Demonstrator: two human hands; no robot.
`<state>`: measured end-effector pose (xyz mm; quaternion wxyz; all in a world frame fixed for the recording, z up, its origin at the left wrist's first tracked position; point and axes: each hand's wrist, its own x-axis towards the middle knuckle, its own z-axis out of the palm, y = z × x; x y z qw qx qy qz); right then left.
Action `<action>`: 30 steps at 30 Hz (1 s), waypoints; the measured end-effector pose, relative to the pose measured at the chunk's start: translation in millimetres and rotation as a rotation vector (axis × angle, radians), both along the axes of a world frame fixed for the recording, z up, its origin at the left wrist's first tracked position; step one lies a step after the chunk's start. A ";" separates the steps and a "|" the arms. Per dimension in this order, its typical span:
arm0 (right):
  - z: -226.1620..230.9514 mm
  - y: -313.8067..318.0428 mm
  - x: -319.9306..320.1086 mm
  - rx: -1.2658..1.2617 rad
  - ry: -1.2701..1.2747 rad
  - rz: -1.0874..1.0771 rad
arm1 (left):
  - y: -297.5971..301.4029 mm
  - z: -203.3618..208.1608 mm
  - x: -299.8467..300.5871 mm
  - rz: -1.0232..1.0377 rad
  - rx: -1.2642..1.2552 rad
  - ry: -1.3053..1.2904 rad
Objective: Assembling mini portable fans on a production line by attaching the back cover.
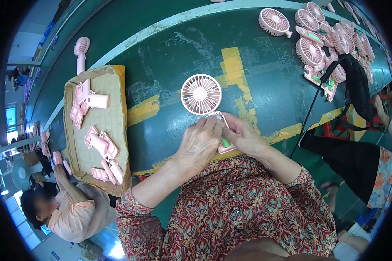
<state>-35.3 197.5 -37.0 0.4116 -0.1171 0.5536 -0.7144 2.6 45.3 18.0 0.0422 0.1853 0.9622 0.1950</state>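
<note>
A small pink handheld fan with a round slotted grille is in front of me, its head over the green table. Its open handle points toward my body, and a green battery shows inside it. My right hand is wrapped round the handle from the right side. My left hand is closed, its fingertips pinched at the neck of the fan just under the head. Whatever lies between the left fingertips is too small and covered to make out.
To my left stands a shallow cardboard tray with pink handle shells in it. Beyond it lies a complete pink fan. Many fan heads are heaped at the far right. A person works at lower left; black cloth hangs at right.
</note>
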 end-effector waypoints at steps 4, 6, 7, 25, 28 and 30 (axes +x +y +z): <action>-1.2 0.7 1.1 -0.030 -0.136 0.029 | -4.0 0.5 11.1 0.023 0.035 0.001; 5.6 2.5 0.1 -0.001 -0.209 -0.006 | -5.8 -12.5 11.7 -0.004 0.144 0.025; 6.7 4.5 2.3 0.049 -0.225 -0.050 | -4.7 -16.7 12.6 0.026 0.168 0.088; -0.5 -5.9 -6.0 -0.082 -0.353 -0.067 | -266.6 -20.2 3.4 0.314 -0.913 0.156; -3.4 -2.2 -6.6 -0.091 -0.343 -0.076 | -255.4 -12.6 -11.3 0.358 -0.926 0.024; -3.8 -1.0 -5.0 -0.094 -0.338 -0.053 | -257.7 -4.4 -10.0 0.414 -0.887 0.090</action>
